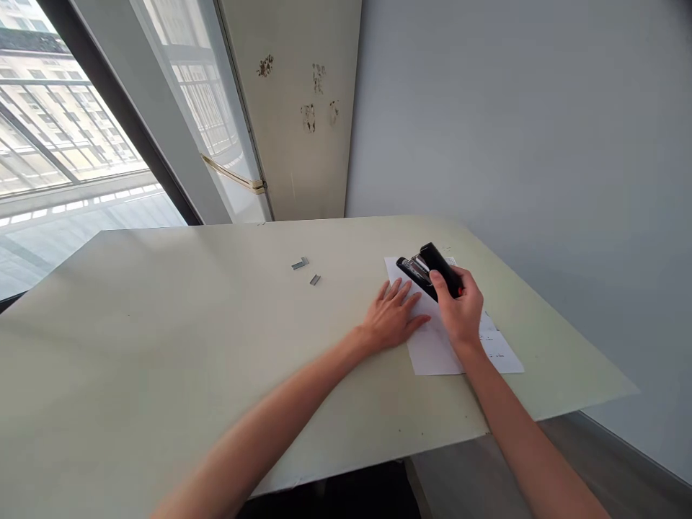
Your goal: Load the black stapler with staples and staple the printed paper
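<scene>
A black stapler (444,268) is gripped in my right hand (460,303), with the thumb along its side. Its jaws are apart and point to the upper left. The stapler's front lies over the upper part of a white paper sheet (437,352). Small printed marks show on the sheet's right side. My left hand (393,317) rests flat on the sheet's left edge, fingers spread, just left of the stapler. Whether the stapler's base touches the paper I cannot tell.
Several small staple strips (300,264) lie on the pale table (205,360) left of the paper. A grey wall (513,130) runs along the right. Behind the table stands a cream cabinet-like panel (303,166) with brown marks. A window (65,130) is at the left.
</scene>
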A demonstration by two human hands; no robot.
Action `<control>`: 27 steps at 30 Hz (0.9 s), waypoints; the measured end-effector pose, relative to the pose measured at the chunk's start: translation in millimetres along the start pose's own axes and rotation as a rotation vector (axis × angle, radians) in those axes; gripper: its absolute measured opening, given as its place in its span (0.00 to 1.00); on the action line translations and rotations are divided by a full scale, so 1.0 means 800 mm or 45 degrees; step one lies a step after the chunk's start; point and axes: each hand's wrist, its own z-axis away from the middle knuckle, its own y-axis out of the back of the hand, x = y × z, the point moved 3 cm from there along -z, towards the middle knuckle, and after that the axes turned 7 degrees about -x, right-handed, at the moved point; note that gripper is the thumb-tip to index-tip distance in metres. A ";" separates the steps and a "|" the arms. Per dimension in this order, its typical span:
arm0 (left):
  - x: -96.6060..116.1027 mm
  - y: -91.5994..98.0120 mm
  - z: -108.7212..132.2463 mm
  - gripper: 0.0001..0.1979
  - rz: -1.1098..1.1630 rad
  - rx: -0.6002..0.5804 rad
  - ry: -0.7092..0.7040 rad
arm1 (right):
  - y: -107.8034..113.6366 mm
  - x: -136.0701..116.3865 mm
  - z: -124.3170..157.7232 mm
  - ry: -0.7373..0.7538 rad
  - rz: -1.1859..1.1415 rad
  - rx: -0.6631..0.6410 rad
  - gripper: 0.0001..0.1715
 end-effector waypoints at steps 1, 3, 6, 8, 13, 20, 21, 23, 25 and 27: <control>0.002 0.000 0.004 0.30 0.014 0.034 -0.027 | -0.002 -0.001 0.001 0.018 0.006 -0.024 0.26; 0.001 0.005 0.022 0.29 0.031 0.061 -0.088 | -0.005 -0.002 0.004 0.040 0.027 -0.073 0.26; -0.023 0.022 0.064 0.29 0.030 0.039 -0.096 | -0.012 -0.002 0.010 0.034 0.040 -0.187 0.26; -0.052 0.039 0.091 0.29 0.051 0.040 0.006 | -0.018 -0.004 0.016 0.024 0.034 -0.292 0.26; -0.124 0.080 0.136 0.27 0.223 0.121 0.177 | -0.052 -0.022 0.033 0.046 0.022 -0.626 0.25; -0.160 0.124 0.208 0.20 0.319 0.309 0.324 | -0.123 -0.061 0.068 0.176 -0.065 -1.153 0.22; -0.161 0.130 0.220 0.19 0.330 0.340 0.358 | -0.132 -0.065 0.073 0.188 -0.070 -1.202 0.21; -0.161 0.140 0.244 0.18 0.352 0.397 0.424 | -0.148 -0.068 0.083 0.201 -0.078 -1.267 0.20; -0.160 0.147 0.265 0.17 0.400 0.429 0.477 | -0.159 -0.069 0.090 0.201 -0.082 -1.311 0.20; -0.161 0.151 0.280 0.16 0.472 0.441 0.528 | -0.164 -0.068 0.095 0.189 -0.088 -1.354 0.21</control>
